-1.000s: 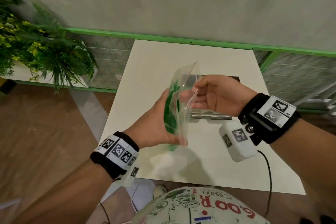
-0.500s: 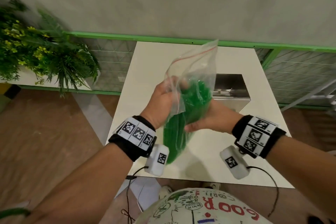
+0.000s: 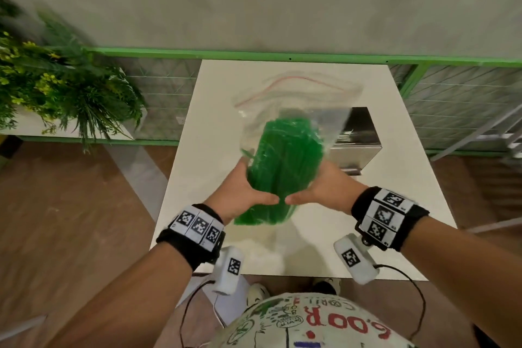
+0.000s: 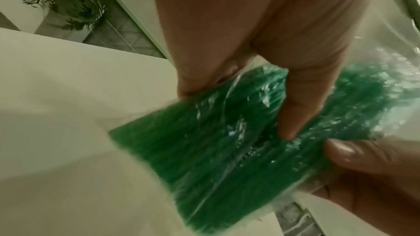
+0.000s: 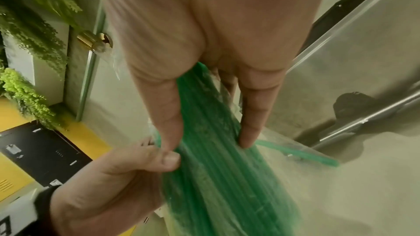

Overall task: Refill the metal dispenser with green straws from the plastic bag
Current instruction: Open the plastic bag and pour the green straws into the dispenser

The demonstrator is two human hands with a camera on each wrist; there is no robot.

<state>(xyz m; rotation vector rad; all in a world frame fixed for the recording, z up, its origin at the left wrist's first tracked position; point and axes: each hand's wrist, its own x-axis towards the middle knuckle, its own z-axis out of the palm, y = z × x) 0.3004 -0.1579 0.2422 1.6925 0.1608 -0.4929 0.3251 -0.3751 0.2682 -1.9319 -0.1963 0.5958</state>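
Fingers (image 4: 293, 107) of both hands wrap the bundle of green straws (image 3: 279, 167) through the clear plastic bag (image 3: 296, 110), left hand (image 3: 243, 192) and right hand (image 3: 324, 189) thumbs nearly meeting, above the white table (image 3: 401, 178), just near-left of the metal dispenser (image 3: 358, 135). Light, slick film, springy straws: hold mid-bundle, not the floppy open mouth.

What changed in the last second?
The bag turned from edge-on to mouth facing away toward the dispenser, straws now lengthwise. The left hand and right hand both shifted down to grip the straws through the plastic near the bag's lower end, thumbs almost meeting. Unchanged: dispenser on the table, straws inside the bag.
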